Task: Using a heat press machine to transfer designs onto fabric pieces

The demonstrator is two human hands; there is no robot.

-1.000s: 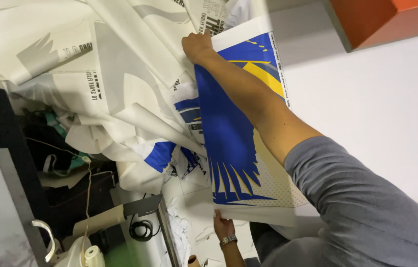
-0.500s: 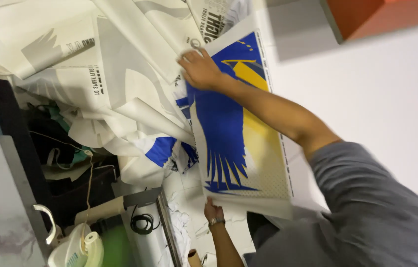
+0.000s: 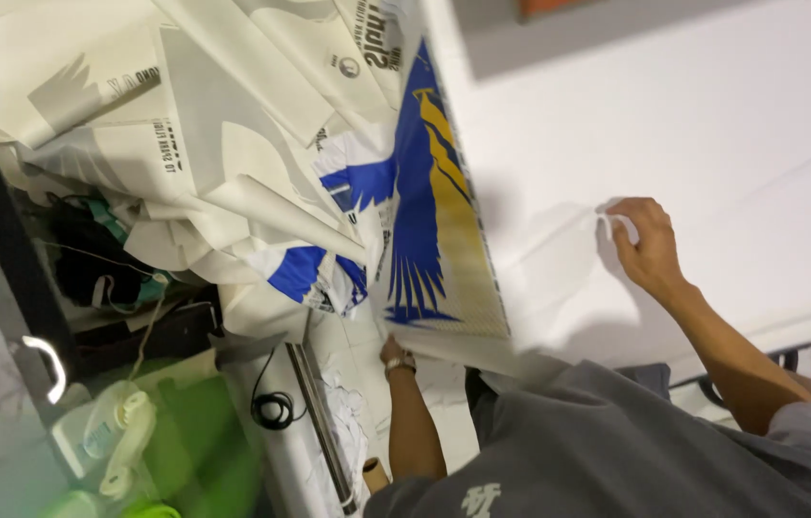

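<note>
Right hand [image 3: 643,245] pinches white sheet [image 3: 712,144] on counter; left hand [image 3: 393,351] grips lower edge of blue-and-yellow printed sheet [image 3: 429,221] beside it.

Operator wears a grey short-sleeved T-shirt [image 3: 607,441] with a small white emblem [image 3: 475,500] at 6 o'clock. Left hand [image 3: 392,349]: wristwatch [image 3: 400,363]. Right hand [image 3: 645,245] and both forearms are bare.

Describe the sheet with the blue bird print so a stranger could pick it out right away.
Start at the big white table and go to its left edge. There a printed sheet lies tilted, its lower corner held by the left hand. Unlike the grey-and-white sheets beside it, it shows a blue winged shape with yellow.
</note>
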